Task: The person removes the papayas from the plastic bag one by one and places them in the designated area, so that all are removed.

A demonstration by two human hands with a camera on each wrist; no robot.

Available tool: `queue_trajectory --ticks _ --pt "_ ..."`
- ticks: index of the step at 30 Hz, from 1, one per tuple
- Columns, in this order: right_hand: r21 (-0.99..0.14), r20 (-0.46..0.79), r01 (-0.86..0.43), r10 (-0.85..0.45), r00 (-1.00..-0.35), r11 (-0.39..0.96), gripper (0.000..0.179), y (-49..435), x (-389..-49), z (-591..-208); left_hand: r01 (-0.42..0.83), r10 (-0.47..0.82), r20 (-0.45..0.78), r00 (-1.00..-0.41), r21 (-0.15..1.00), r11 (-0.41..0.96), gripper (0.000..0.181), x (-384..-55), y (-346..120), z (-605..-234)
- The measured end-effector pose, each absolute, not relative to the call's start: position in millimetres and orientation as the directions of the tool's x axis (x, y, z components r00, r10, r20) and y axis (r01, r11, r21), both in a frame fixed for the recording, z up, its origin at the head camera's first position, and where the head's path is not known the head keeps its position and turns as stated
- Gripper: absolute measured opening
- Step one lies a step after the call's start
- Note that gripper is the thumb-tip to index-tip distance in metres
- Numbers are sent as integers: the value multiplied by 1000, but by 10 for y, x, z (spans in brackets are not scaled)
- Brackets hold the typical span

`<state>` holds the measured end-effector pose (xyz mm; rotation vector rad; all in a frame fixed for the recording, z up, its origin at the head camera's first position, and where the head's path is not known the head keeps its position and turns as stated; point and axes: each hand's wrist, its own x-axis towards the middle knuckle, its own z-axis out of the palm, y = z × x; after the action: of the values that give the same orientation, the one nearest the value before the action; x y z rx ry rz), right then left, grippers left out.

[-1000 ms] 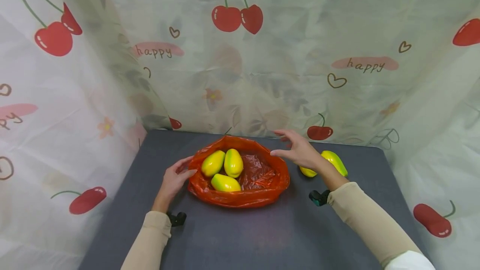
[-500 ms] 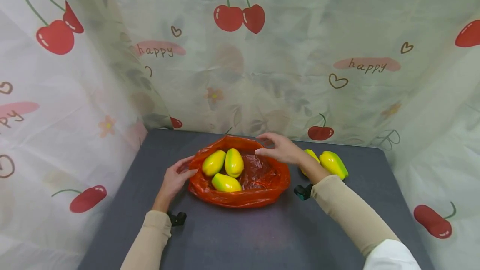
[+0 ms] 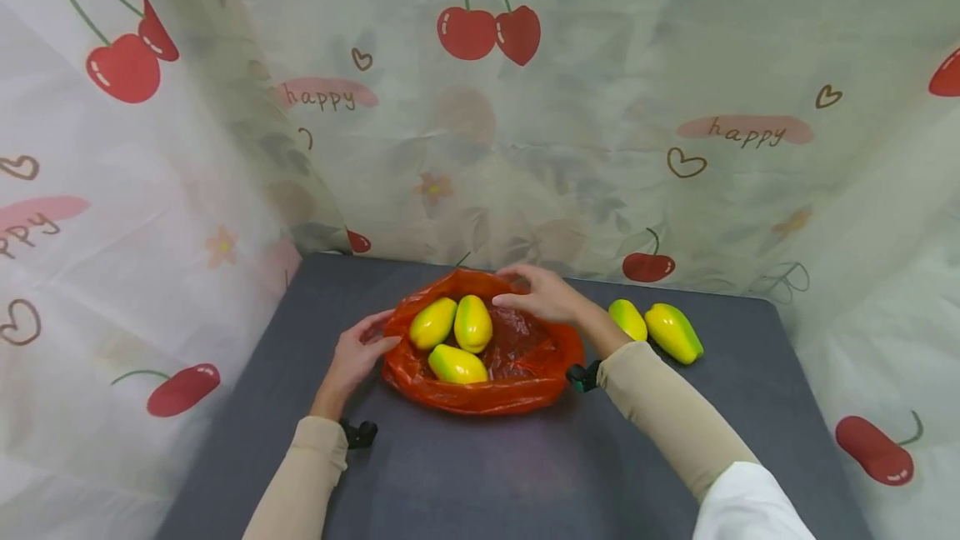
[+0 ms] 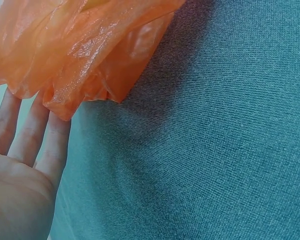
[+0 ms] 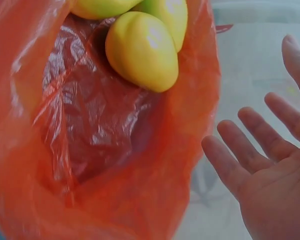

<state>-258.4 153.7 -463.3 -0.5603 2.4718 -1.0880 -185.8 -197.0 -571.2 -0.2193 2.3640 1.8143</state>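
Note:
A red plastic bag (image 3: 480, 397) stands on the dark table with its mouth spread wide. Inside, on its left side, lie three glossy yellow-green fruits (image 3: 473, 324), shaped like small papayas or mangoes. My left hand (image 3: 357, 357) is at the bag's left rim; in the left wrist view its straight fingers (image 4: 27, 134) reach up against the outside, their tips hidden behind the plastic. Over the bag's far right rim, my right hand (image 3: 543, 294) has its fingers spread and holds nothing. The right wrist view shows that hand (image 5: 275, 165) beside the bag, palm facing the camera.
Two more yellow-green fruits lie right of the bag: one (image 3: 628, 319) partly behind my right forearm, another (image 3: 673, 332) beside it. A pale cherry-print curtain (image 3: 585, 173) hangs behind the dark table (image 3: 480, 482) and along both sides.
My right hand has moved left, from beside the bag's right rim to over its far edge, uncovering more of the two fruits outside. My left hand stays at the rim; the view has shifted slightly.

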Motion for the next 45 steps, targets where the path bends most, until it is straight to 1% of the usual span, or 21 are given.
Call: queue_trajectory --ticks 6,14,19,23,27,31,37,45 --pt "-763 -194 -206 -520 -832 613 66 1418 -2636 -4786 -208 -19 -210 -977 943 259 52 -1874 -1943 -5698" --pt "-778 -223 -173 -523 -822 604 68 1228 -2662 -4926 -210 -24 -212 -977 940 269 51 -1879 -1927 -5684" --pt "-772 -226 -186 -537 -813 607 73 1107 -2693 -5043 -209 -22 -211 -977 941 266 52 -1876 -1934 -5683" --pt "-781 -215 -189 -541 -813 595 74 1031 -2735 -5091 -201 -22 -202 -979 943 265 52 -1866 -1950 -5670" --pt "-783 -229 -170 -533 -815 598 74 969 -2768 -5133 -201 -18 -203 -979 945 259 53 -1861 -1955 -5672" --pt "-762 -245 -178 -532 -811 622 76 921 -2778 -5186 -202 -6 -208 -978 946 252 54 -1866 -1955 -5680" --pt "-732 -231 -194 -506 -831 653 76 864 -2792 -5247 -194 -13 -198 -980 947 256 52 -1891 -1976 -5659" --pt "-698 -286 -175 -493 -822 695 83 865 -2776 -5350 -199 -12 -202 -979 949 244 52 -1863 -1993 -5695"
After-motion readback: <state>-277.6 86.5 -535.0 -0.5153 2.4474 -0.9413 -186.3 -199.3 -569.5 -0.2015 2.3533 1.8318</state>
